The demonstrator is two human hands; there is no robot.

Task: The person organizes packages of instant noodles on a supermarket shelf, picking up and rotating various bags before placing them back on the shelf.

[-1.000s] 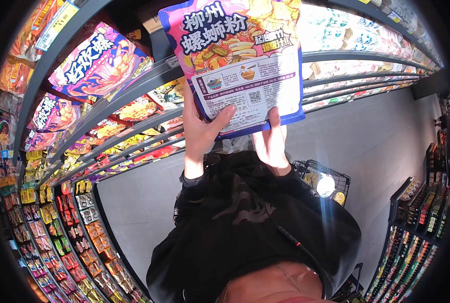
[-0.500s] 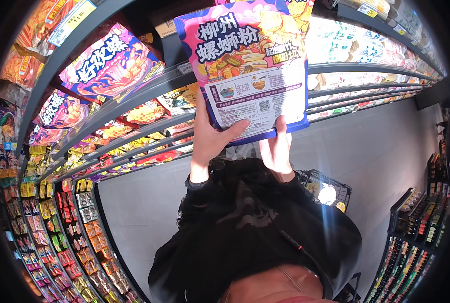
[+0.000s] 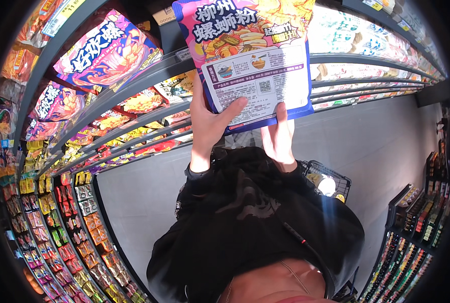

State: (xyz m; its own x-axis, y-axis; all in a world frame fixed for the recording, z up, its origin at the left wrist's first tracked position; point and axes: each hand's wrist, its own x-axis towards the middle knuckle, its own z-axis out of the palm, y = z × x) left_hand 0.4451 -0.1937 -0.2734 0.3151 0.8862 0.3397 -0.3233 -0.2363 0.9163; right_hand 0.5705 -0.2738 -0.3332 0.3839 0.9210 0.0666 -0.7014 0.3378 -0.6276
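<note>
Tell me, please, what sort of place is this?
Most likely a supermarket or grocery shop: tiered shelves are filled with packaged goods, price labels sit on the shelf edges, and a black wire basket appears beside the person.

Bright light whitens the packet's (image 3: 259,70) lower right; fisheye bends the shelves (image 3: 361,60).

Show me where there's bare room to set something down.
Bare grey floor shows in two patches: left, between the snack shelves and the black sweatshirt; right, between the wire basket and the dark racks. The shelves are crowded with bright packets; the left hand and right hand are taken up by the pink-and-blue packet.
</note>
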